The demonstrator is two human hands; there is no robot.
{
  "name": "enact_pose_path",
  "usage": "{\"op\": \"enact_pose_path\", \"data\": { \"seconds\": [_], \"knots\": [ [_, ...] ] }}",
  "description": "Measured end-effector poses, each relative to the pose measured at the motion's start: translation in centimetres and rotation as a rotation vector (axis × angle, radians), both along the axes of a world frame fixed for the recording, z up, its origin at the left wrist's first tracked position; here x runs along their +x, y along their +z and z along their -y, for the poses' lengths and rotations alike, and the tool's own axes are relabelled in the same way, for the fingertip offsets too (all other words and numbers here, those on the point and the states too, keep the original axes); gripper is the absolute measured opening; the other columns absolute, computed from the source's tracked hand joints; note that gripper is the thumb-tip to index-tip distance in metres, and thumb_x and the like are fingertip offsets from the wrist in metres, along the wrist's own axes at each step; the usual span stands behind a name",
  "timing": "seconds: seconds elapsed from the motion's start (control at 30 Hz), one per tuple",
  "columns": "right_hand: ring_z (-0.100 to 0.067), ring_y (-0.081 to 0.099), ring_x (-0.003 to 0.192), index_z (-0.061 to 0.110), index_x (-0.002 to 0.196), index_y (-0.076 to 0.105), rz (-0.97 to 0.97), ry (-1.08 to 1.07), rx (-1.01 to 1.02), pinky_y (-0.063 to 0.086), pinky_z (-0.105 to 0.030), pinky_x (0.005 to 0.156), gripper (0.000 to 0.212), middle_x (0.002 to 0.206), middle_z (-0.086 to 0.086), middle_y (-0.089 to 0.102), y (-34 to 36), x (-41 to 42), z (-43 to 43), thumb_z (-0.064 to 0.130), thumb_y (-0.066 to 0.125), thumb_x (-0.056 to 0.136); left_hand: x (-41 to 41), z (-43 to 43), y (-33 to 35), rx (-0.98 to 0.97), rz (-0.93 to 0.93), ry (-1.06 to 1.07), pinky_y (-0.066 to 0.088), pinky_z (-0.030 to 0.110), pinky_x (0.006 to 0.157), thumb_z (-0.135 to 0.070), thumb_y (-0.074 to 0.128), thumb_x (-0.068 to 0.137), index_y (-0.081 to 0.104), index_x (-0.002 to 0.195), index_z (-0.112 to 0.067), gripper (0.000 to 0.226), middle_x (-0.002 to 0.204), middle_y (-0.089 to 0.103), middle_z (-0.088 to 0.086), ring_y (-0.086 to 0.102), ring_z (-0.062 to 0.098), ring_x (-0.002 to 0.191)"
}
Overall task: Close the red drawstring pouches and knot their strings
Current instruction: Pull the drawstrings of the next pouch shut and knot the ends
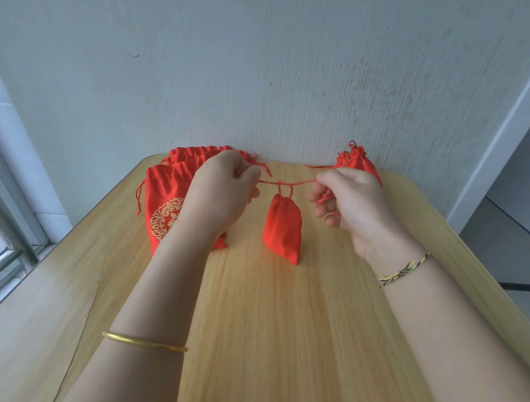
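Left hand (221,192), right hand (355,208), string (292,183), one pouch (283,229)

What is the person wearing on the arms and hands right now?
No sleeves or gloves. Left hand: a plain gold bangle on the forearm. Right hand: a thin braided bracelet, yellow and dark threads, at the wrist. No rings show.

Red pouch (283,227) and string (295,183); flat pouches (163,186) red with gold emblem (165,219); table (275,334) pale wood-grain; bangle (145,342) gold.
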State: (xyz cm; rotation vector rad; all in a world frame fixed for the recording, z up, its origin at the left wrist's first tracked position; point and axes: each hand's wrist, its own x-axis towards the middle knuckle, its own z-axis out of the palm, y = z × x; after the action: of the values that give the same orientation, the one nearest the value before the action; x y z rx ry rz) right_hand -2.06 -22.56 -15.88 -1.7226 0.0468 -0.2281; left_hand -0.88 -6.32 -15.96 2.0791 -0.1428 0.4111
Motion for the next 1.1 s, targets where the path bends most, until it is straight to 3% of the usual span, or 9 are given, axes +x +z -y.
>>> {"op": "enact_pose_path", "data": {
  "seconds": [0.17,0.3,0.4,0.5,0.57,0.7,0.77,0.93,1.1],
  "knots": [
    [-0.004,0.042,0.036,0.006,0.06,0.05,0.021,-0.126,-0.171,0.028,-0.013,0.034,0.02,0.058,-0.004,0.05,-0.9,0.6,1.2,0.005,0.047,0.08,0.4,-1.1,-0.2,0.124,-0.054,0.122,0.051,0.051,0.078,-0.02,0.034,0.094,0.05,0.081,-0.003,0.026,0.082,0.066,0.013,0.062,0.028,0.076],
    [-0.014,0.04,0.044,0.002,0.061,0.052,-0.022,-0.153,-0.29,0.024,-0.011,0.03,0.017,0.059,-0.011,0.049,-1.7,1.1,2.0,0.003,0.048,0.078,0.5,-1.4,-0.1,0.112,-0.06,0.166,0.051,0.054,0.079,-0.018,0.031,0.093,0.051,0.087,0.002,0.029,0.088,0.066,0.016,0.062,0.035,0.084],
    [-0.014,0.043,0.043,0.007,0.055,0.049,-0.071,-0.134,-0.317,0.027,-0.012,0.032,0.024,0.06,-0.009,0.053,-1.9,1.2,2.1,0.006,0.048,0.079,-0.1,-0.5,0.8,-0.183,-0.015,0.046,0.054,0.048,0.08,-0.015,0.034,0.094,0.052,0.077,-0.006,0.026,0.081,0.069,0.009,0.067,0.028,0.081],
    [-0.014,0.045,0.043,0.011,0.058,0.049,-0.086,-0.102,-0.277,0.031,-0.02,0.041,0.022,0.058,-0.004,0.053,-1.4,1.0,1.8,0.009,0.047,0.08,-1.0,0.3,2.1,-0.561,-0.087,-0.164,0.054,0.039,0.082,-0.018,0.038,0.099,0.048,0.076,-0.014,0.025,0.09,0.073,0.01,0.07,0.021,0.087],
    [-0.012,0.046,0.042,0.012,0.059,0.05,-0.068,-0.063,-0.201,0.032,-0.021,0.042,0.023,0.057,-0.002,0.053,-0.8,0.7,1.5,0.01,0.047,0.081,-1.2,0.5,2.2,-0.642,-0.13,-0.245,0.053,0.034,0.078,-0.024,0.039,0.099,0.045,0.073,-0.016,0.028,0.087,0.074,0.009,0.072,0.021,0.085],
    [-0.01,0.041,0.041,0.014,0.061,0.053,-0.03,0.04,-0.018,0.032,-0.021,0.042,0.024,0.056,0.0,0.054,0.6,0.1,0.8,0.013,0.049,0.085,-1.2,0.6,1.6,-0.541,-0.191,-0.224,0.046,0.021,0.056,-0.03,0.046,0.097,0.049,0.07,-0.016,0.03,0.058,0.064,-0.004,0.065,0.012,0.056],
    [-0.011,0.038,0.041,0.014,0.062,0.055,-0.01,0.099,0.067,0.029,-0.019,0.041,0.025,0.057,0.0,0.054,1.2,-0.2,0.5,0.015,0.05,0.086,-1.2,0.6,1.4,-0.488,-0.226,-0.238,0.044,0.021,0.054,-0.031,0.048,0.096,0.053,0.071,-0.016,0.03,0.056,0.06,-0.005,0.059,0.01,0.051],
    [-0.01,0.037,0.041,0.016,0.062,0.059,0.047,0.176,0.108,0.027,-0.017,0.038,0.027,0.058,0.0,0.054,1.9,-0.8,-0.4,0.016,0.051,0.088,-1.4,0.6,1.4,-0.435,-0.337,-0.353,0.049,0.021,0.062,-0.025,0.054,0.093,0.067,0.088,-0.004,0.024,0.07,0.062,0.003,0.059,0.013,0.062],
    [-0.01,0.037,0.042,0.014,0.064,0.061,0.075,0.218,0.136,0.027,-0.019,0.039,0.026,0.058,-0.001,0.055,2.2,-1.1,-0.8,0.016,0.052,0.089,-1.6,0.7,1.2,-0.231,-0.283,-0.473,0.048,0.026,0.076,-0.012,0.065,0.085,0.067,0.095,-0.002,0.015,0.08,0.06,0.009,0.056,0.012,0.073]
  ]
}}
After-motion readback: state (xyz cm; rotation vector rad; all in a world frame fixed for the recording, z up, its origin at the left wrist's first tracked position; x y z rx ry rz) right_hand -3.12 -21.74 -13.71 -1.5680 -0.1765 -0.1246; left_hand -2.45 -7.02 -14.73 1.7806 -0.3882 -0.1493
